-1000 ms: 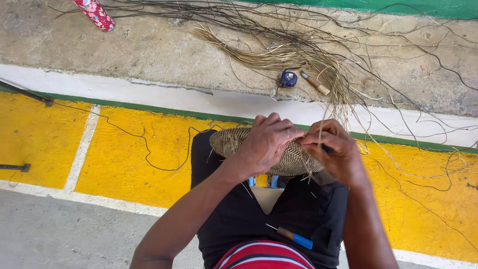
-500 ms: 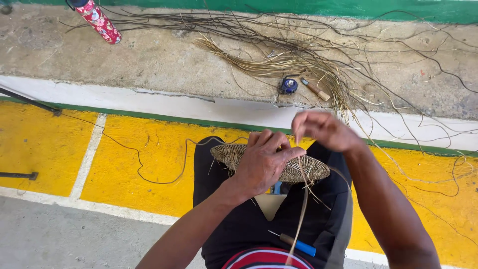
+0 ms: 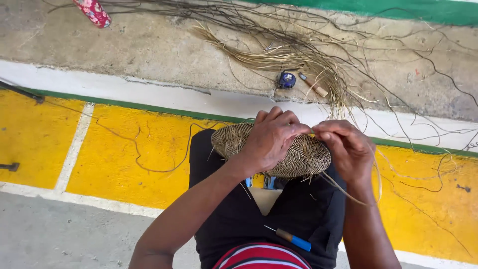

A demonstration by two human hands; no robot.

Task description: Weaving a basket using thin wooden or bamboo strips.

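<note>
The left hand (image 3: 271, 142) is gripping a round, tightly woven straw disc (image 3: 298, 157) (coarse, tan); the right hand (image 3: 348, 149) is pinching a thin fibre strand (image 3: 343, 189).

Both hands crowded the far rim of the woven disc (image 3: 298, 157), the left hand (image 3: 271, 139) lying over its top and the right hand (image 3: 346, 147) at its right edge, so little room remained there. Loose strands (image 3: 348, 189) trailed down to the right. An awl with a blue handle (image 3: 294, 240) lay on the near lap. Farther off, the fibre bundle (image 3: 289, 55), a blue spool (image 3: 286, 79) and a wooden-handled tool (image 3: 313, 84) cluttered the concrete. The yellow floor (image 3: 40, 139) at left lay open.
</note>
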